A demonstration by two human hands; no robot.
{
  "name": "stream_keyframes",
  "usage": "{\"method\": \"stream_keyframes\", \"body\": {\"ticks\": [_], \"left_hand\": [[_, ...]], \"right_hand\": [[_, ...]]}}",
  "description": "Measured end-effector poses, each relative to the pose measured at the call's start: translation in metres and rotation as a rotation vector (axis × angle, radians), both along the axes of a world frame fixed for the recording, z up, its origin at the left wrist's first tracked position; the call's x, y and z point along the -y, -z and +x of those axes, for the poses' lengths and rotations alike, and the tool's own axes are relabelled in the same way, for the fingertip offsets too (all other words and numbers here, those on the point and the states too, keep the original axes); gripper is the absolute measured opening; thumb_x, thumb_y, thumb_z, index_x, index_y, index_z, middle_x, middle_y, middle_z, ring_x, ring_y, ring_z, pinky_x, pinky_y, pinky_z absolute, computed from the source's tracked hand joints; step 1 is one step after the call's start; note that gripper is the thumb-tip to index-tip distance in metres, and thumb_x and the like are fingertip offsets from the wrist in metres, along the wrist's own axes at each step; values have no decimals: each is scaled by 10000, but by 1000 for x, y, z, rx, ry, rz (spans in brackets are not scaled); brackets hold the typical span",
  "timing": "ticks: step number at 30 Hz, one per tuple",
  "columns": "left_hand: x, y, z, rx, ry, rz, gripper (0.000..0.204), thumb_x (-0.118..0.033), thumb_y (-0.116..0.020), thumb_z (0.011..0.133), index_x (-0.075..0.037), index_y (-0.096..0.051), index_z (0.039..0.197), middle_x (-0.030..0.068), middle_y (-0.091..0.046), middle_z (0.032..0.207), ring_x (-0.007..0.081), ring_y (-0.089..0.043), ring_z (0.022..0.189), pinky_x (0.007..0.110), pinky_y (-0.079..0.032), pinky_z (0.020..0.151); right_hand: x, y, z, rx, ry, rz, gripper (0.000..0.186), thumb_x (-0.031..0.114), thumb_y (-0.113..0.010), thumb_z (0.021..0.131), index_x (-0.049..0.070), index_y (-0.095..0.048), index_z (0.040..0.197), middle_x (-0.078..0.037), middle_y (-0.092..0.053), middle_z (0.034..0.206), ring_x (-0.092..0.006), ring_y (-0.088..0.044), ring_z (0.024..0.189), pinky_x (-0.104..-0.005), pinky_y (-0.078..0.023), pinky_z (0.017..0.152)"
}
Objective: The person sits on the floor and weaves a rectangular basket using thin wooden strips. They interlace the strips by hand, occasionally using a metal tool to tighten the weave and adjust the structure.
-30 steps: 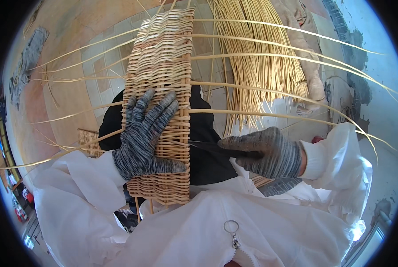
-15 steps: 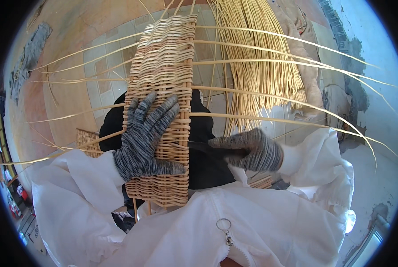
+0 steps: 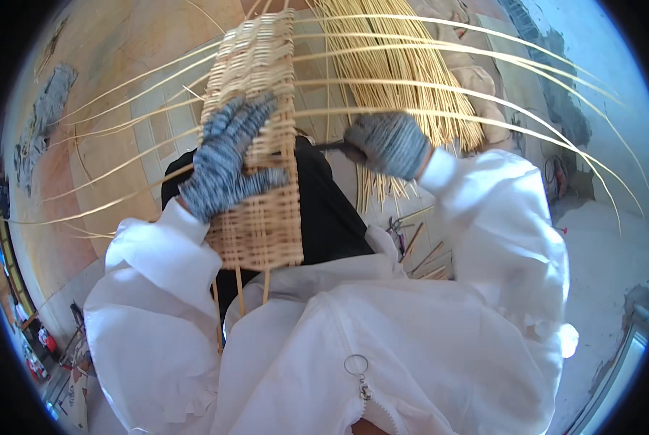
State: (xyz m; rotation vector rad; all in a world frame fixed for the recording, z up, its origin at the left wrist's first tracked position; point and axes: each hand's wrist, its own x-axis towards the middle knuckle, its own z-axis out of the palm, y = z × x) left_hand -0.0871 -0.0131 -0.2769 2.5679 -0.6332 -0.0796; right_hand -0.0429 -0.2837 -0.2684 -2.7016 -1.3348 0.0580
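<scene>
A long woven wicker panel (image 3: 263,232) lies over my lap, with long pale rods (image 3: 440,81) sticking out from both sides. My left hand (image 3: 226,163), in a grey striped glove, rests flat on the weave, thumb apart from the fingers. To the right of the panel, my gloved right hand (image 3: 388,145) is closed around a dark, narrow tool (image 3: 330,146). Its thin shaft points left at the panel's right edge; whether the tip touches the weave cannot be made out. Most of the handle is hidden in my fist.
A big bundle of straw-coloured rods (image 3: 397,65) lies on the floor ahead to the right. Hand tools (image 3: 395,230) and short cut sticks (image 3: 432,264) lie right of my lap. A grey cloth (image 3: 49,101) is at the far left. A bluish wall (image 3: 607,65) stands at right.
The panel has shifted up and slightly left in view, my left hand still on it. My right hand has moved up and away with the dark tool, turning into a tighter fist.
</scene>
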Motion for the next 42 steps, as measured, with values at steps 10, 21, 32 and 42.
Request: {"method": "stream_keyframes", "body": {"ticks": [10, 21, 32, 42], "left_hand": [[4, 8, 2, 41, -6, 8, 949, -645, -700, 678, -55, -457, 1380, 139, -444, 1431, 367, -340, 1361, 484, -203, 1146], [0, -4, 11, -132, 63, 96, 970, -719, -593, 749, -29, -409, 1406, 200, -402, 1445, 424, -278, 1389, 551, -188, 1132], [1, -4, 11, -133, 68, 147, 971, -740, -563, 757, -11, -422, 1383, 212, -412, 1429, 443, -312, 1365, 565, -224, 1117], [8, -6, 10, 50, 47, -28, 835, -604, -683, 747, -25, -510, 1322, 165, -488, 1376, 377, -382, 1330, 505, -253, 1119]], "right_hand": [[177, 225, 3, -1065, 1032, 965, 435, 418, -701, 826, 67, -672, 1080, -119, -678, 1088, -275, -647, 996, -332, -494, 892], [12, 442, 19, -402, 1333, -72, 564, 491, -623, 823, 83, -622, 1212, -197, -618, 1201, -339, -587, 1123, -412, -432, 997], [21, 426, 38, -589, 1247, 48, 488, 414, -592, 873, 71, -594, 1221, -199, -640, 1084, -323, -625, 986, -411, -480, 864], [101, 321, -23, -451, 693, 156, 420, 343, -565, 919, 61, -568, 1229, -201, -660, 978, -308, -660, 861, -411, -524, 743]]}}
